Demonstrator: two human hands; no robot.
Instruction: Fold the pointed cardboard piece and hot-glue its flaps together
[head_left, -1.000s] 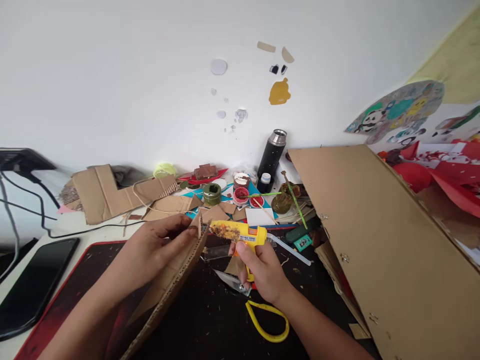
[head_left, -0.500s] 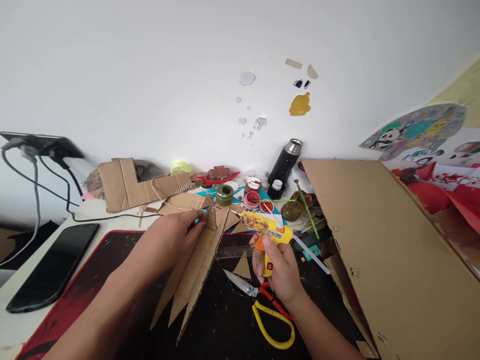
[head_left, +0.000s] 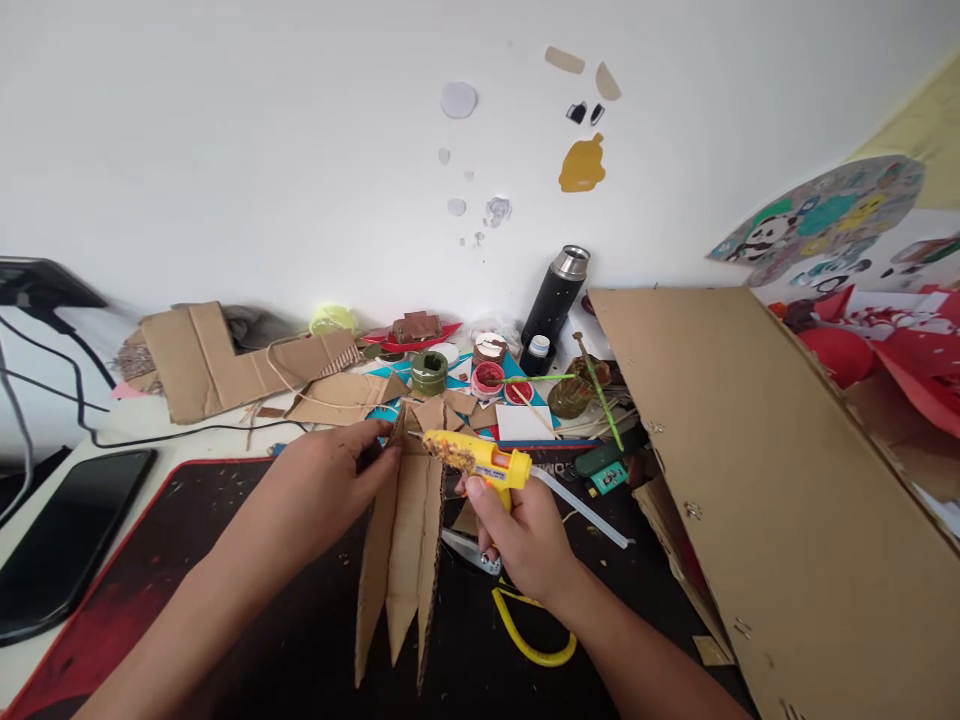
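Observation:
A folded cardboard piece (head_left: 405, 540) with pointed lower ends stands over the dark mat. My left hand (head_left: 337, 475) pinches its upper left corner. In my right hand (head_left: 517, 525) is a yellow glue gun (head_left: 476, 455), its nozzle pointing left at the inside of the cardboard's top end. A clear glue stick (head_left: 581, 505) sticks out of the gun's back. Scissors (head_left: 534, 635) with a yellow handle lie below my right hand, partly hidden by it.
Behind are paint jars (head_left: 429, 372), cardboard scraps (head_left: 202, 360) and a black flask (head_left: 556, 295). A large cardboard panel (head_left: 780, 480) rises at the right. A phone (head_left: 75, 540) lies on the left, near a black cable (head_left: 202, 437). A green lighter (head_left: 606, 478) lies right of the gun.
The cardboard piece has turned more upright, showing its inside. The glue gun's nozzle has moved left, closer to its top end. The whole view has shifted.

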